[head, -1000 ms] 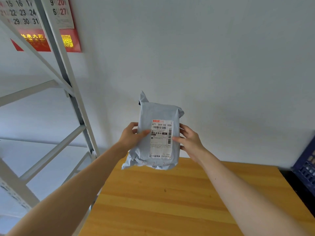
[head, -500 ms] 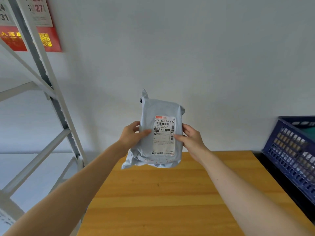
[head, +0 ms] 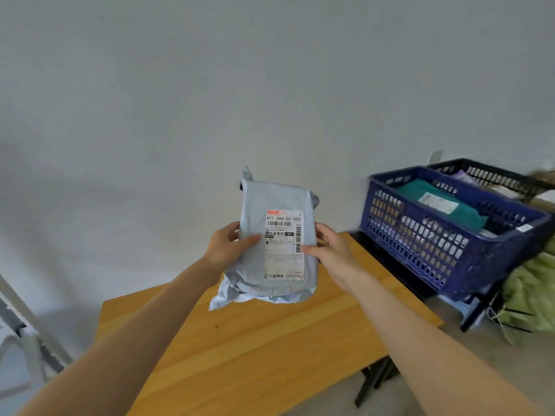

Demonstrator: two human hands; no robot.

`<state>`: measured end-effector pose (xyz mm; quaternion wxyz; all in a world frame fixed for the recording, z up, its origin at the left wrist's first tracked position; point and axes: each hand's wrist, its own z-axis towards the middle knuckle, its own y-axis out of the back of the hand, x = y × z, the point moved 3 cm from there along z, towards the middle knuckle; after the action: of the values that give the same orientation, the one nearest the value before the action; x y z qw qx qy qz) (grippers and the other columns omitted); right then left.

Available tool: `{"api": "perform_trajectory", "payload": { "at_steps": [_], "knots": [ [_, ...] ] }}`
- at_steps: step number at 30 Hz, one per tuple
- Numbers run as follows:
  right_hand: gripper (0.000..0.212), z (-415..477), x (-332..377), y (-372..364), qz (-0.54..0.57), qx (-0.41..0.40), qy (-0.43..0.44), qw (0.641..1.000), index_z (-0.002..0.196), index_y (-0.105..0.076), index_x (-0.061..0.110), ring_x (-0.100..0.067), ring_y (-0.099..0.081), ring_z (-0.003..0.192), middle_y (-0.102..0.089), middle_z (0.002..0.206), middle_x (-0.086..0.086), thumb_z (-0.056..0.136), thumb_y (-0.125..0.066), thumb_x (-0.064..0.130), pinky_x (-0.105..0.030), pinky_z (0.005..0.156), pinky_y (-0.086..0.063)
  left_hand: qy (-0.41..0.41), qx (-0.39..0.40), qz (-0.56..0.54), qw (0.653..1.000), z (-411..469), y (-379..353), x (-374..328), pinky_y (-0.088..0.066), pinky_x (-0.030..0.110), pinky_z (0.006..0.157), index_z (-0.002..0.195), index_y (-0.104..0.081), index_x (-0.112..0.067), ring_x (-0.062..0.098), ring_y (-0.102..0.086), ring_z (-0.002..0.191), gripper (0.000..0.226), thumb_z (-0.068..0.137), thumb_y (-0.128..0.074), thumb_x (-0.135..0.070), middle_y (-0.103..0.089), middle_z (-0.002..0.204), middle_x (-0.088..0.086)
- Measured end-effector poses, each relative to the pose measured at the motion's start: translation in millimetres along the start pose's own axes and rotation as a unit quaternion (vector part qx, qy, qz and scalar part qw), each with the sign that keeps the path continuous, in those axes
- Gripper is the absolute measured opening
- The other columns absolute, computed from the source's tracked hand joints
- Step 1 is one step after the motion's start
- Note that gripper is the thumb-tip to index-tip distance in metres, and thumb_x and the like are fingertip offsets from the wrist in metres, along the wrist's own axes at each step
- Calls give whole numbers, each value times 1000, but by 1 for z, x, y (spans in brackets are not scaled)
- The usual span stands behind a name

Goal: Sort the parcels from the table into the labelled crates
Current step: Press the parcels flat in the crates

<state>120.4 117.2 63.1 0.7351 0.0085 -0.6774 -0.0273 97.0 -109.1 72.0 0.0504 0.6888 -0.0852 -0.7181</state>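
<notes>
I hold a grey plastic parcel (head: 279, 202) upright in the air above the wooden table (head: 255, 340), its white shipping label facing me. My left hand (head: 228, 247) grips its left edge, thumb on the front. My right hand (head: 330, 250) grips its right edge, thumb on the label. To the right stands a blue crate (head: 435, 244) with a dark green parcel (head: 444, 205) inside. Behind it stands a black crate (head: 486, 175) with contents I cannot make out.
A white wall fills the background. A grey metal shelf frame (head: 18, 325) shows at the lower left edge. Right of the crates lies something green (head: 531, 292) on the floor. The table's black leg (head: 372, 382) stands at the lower right.
My view has swung to the right: the shelf and calendar slid out on the left, and the blue and black crates came fully into view. Both hands keep the same hold on the parcel.
</notes>
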Motion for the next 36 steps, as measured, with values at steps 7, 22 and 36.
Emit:
{"api": "perform_trajectory", "payload": {
  "at_steps": [7, 22, 36],
  "knots": [
    [49, -37, -6, 94, -15, -82, -13, 996, 119, -60, 28, -10, -62, 107, -68, 112, 9, 81, -69, -2, -32, 83, -56, -10, 86, -2, 996, 2, -99, -22, -55, 41, 89, 120, -62, -17, 23, -64, 103, 43, 81, -76, -27, -68, 111, 3],
    [45, -94, -26, 321, 19, -167, -22, 985, 113, -60, 25, -15, -64, 105, -68, 114, 1, 82, -68, -6, -38, 89, -55, 16, 163, -23, 986, -16, -335, -59, -58, 34, 78, 113, -65, -22, 18, -70, 91, 40, 77, -78, -34, -73, 101, -1],
    [37, -114, -20, 535, 42, -159, -25, 986, 119, -58, 13, -17, -64, 107, -67, 118, 1, 85, -68, 2, -38, 91, -55, 27, 131, 21, 991, -20, -541, -115, -55, 46, 88, 111, -50, -17, 25, -63, 99, 48, 79, -74, -45, -63, 113, 7]
  ]
}}
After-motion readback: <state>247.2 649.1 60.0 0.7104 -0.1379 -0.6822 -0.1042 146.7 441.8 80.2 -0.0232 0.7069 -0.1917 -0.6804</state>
